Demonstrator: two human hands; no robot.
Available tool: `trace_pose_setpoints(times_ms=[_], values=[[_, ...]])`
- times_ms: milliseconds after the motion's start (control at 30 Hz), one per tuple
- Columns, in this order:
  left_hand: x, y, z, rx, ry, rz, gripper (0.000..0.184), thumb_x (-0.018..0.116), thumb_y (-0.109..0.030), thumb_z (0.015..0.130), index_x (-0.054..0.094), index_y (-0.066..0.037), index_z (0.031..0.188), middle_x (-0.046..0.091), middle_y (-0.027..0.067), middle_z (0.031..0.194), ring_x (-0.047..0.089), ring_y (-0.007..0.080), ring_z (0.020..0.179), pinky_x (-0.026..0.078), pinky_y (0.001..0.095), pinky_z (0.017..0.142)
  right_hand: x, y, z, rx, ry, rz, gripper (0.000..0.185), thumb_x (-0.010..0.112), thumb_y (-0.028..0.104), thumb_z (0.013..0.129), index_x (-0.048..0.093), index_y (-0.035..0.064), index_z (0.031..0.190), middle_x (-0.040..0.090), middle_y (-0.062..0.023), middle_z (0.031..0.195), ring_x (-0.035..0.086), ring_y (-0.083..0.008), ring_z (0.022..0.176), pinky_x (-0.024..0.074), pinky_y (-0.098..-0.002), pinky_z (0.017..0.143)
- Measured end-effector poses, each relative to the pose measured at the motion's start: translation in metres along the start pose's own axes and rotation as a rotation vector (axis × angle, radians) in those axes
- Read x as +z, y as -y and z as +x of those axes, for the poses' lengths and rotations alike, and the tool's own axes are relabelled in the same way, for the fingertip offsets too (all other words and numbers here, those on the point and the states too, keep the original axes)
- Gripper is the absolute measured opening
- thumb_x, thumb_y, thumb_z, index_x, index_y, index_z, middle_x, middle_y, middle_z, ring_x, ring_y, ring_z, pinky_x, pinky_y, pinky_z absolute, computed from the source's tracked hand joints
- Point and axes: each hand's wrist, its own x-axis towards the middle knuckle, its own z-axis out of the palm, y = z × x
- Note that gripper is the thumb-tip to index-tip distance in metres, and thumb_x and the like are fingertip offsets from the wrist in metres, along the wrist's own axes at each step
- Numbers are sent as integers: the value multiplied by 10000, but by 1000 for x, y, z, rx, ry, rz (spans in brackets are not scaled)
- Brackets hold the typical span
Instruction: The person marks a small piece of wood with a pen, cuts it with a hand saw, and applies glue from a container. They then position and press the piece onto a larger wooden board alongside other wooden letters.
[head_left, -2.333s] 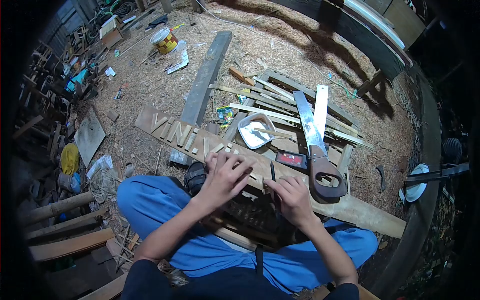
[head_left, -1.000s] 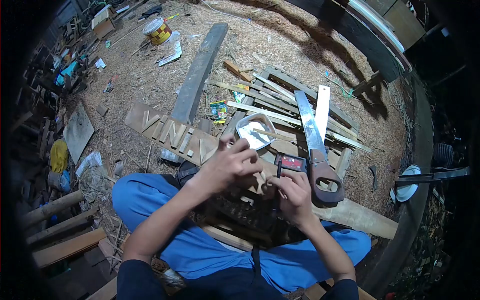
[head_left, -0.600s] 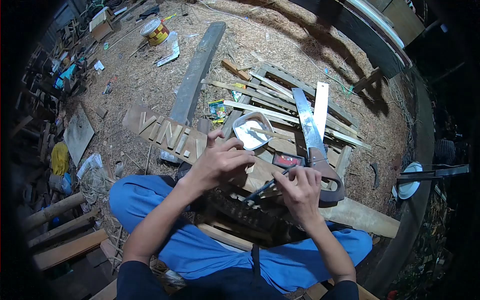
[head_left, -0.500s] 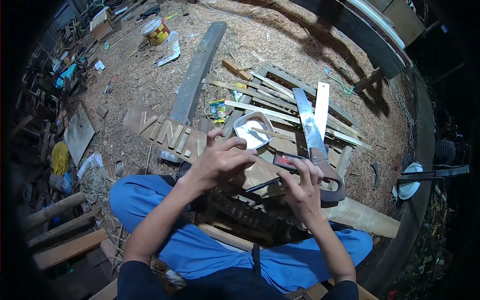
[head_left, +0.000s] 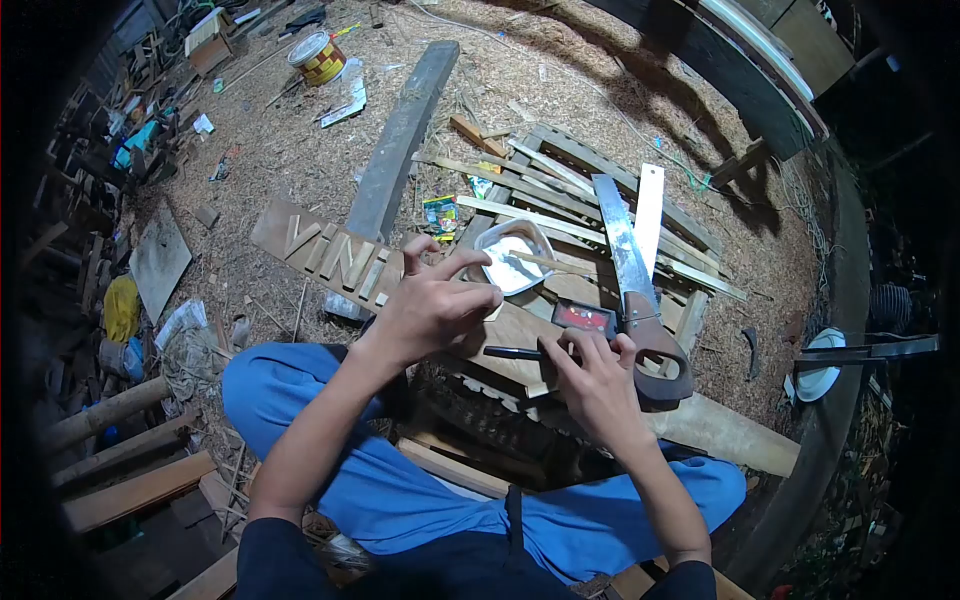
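Note:
My left hand (head_left: 435,305) hovers over the long wooden board (head_left: 700,425), its fingers curled and apart, with nothing visible between them. A dark pen (head_left: 512,352) lies level in the grip of my right hand (head_left: 592,380), its tip pointing left toward my left hand. Small wood strips (head_left: 345,262) form slanted and upright shapes on the left part of the board. Just beyond my left hand is a plastic tub (head_left: 515,258) of white paste with a stick across it. A red and black box (head_left: 585,318) sits beyond my right hand.
A handsaw (head_left: 655,340) and a metal ruler (head_left: 649,220) lie right of the tub, over a slatted pallet (head_left: 570,150). A thick grey beam (head_left: 405,140) extends away behind the board. Farther back stands a red and yellow bucket (head_left: 322,62). Planks (head_left: 140,492) lie at the lower left.
Both hands were close together low over the board; they are now farther apart. The pen in my right hand has swung from upright to level. My left hand has risen slightly.

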Motion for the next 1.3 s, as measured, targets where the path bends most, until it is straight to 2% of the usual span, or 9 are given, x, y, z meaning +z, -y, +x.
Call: trace_pose_setpoints(times_ms=[267, 333, 467, 700, 800, 967, 1100, 1200, 1300], values=[[6, -3, 0, 9, 31, -7, 177, 812, -156, 862, 764, -209, 1025, 795, -66, 960, 681, 164, 1244, 255, 497, 1055, 15, -9, -4, 17, -66, 123, 326, 774, 131, 877, 711, 144, 1197, 671, -27, 1073, 644, -195, 1011, 340, -443, 981], [11, -3, 0, 49, -37, -22, 198, 765, -135, 812, 706, -205, 988, 759, -19, 998, 661, 171, 1240, 273, 490, 1063, 15, -12, -2, 85, -170, 109, 274, 787, 155, 895, 711, 125, 1156, 669, -30, 1010, 641, -211, 946, 372, -428, 923], [13, -6, -1, 46, -11, -36, 207, 767, -139, 822, 710, -200, 1011, 767, -33, 1003, 655, 175, 1255, 277, 500, 1070, 21, -20, -1, 187, -154, -53, 277, 787, 148, 896, 718, 101, 1160, 655, -39, 966, 620, -232, 883, 395, -427, 898], [10, -11, 0, 29, 64, -184, 175, 836, -163, 820, 758, -208, 971, 787, -59, 961, 656, 144, 1250, 267, 500, 1060, 8, -7, 14, 209, -274, -42, 385, 806, 136, 862, 717, 105, 1235, 698, -72, 1109, 646, -262, 1013, 427, -420, 934], [7, -14, 2, 16, 49, -279, 154, 843, -175, 831, 751, -206, 951, 767, -59, 911, 664, 146, 1232, 268, 499, 1055, -3, 5, 32, 10, -246, 331, 476, 816, 63, 806, 701, 87, 1267, 705, -95, 1189, 663, -306, 1146, 495, -454, 985], [2, -13, 2, 63, -20, -291, 122, 841, -236, 876, 731, -194, 848, 733, -62, 838, 676, 150, 1182, 259, 515, 1037, 15, 7, 46, -35, -241, 569, 488, 837, -2, 790, 700, 80, 1252, 739, -113, 1191, 698, -339, 1120, 541, -441, 975], [3, -7, -1, 92, -44, -265, 103, 840, -261, 856, 749, -212, 864, 750, -88, 965, 636, 173, 1209, 256, 518, 1022, 7, 11, 46, 58, -230, 723, 337, 828, -7, 843, 738, 68, 1159, 772, -89, 1143, 732, -277, 1068, 531, -422, 983], [2, -3, -4, 109, -25, -258, 103, 838, -272, 847, 768, -231, 911, 748, -89, 1083, 612, 181, 1232, 253, 514, 1031, 14, 6, 44, -30, -232, 734, 303, 841, -13, 817, 758, 65, 1098, 781, -76, 1121, 736, -256, 1065, 516, -403, 980], [-5, -4, -4, 74, -71, -160, 135, 828, -277, 864, 773, -237, 981, 736, -74, 1137, 600, 193, 1251, 253, 506, 1049, 14, 11, 51, -70, -286, 729, 276, 847, 24, 806, 750, 90, 1056, 775, -52, 1070, 715, -246, 952, 463, -390, 922]])
